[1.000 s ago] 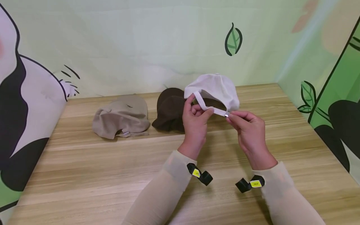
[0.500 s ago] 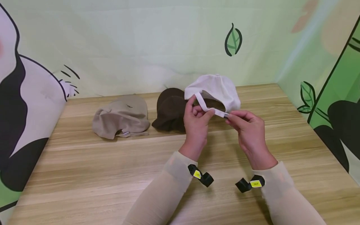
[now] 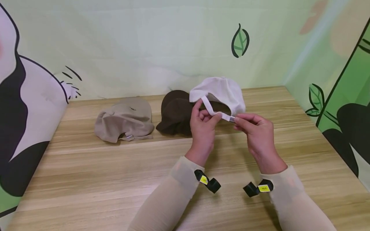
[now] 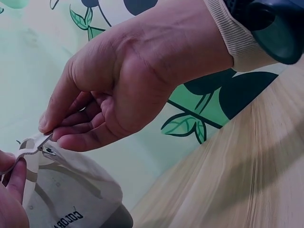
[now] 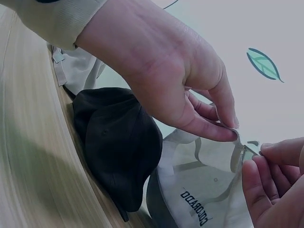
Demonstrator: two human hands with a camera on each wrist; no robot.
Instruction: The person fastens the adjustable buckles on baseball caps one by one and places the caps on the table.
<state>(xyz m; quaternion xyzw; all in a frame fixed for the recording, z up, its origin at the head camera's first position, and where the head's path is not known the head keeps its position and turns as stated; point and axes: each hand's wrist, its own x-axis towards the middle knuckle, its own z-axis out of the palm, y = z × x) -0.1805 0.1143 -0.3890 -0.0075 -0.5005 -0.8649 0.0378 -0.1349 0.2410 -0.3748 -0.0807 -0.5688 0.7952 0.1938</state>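
Observation:
In the head view a white cap (image 3: 221,89) is held up at the back of the table, its rear opening and strap (image 3: 208,105) facing me. My left hand (image 3: 203,130) pinches the strap between thumb and fingers. At the strap's right end sits a small metal buckle (image 3: 232,119), pinched by the thumb and fingertips of my right hand (image 3: 258,133). The left wrist view shows the right hand (image 4: 133,80) at the buckle (image 4: 45,141). Dark lettering (image 5: 194,207) shows inside the cap in the right wrist view. Fingers partly hide the buckle.
A dark brown cap (image 3: 176,114) lies just left of the white one, partly behind it and my left hand. Further left rests a beige cap (image 3: 124,120) with its own buckled strap. The wooden table (image 3: 101,179) meets a printed backdrop (image 3: 130,48) behind.
My left hand has shifted slightly right, closer to the right hand. The strap between them now bends a little where it was straighter. Both hands keep their pinch; the other caps stay put.

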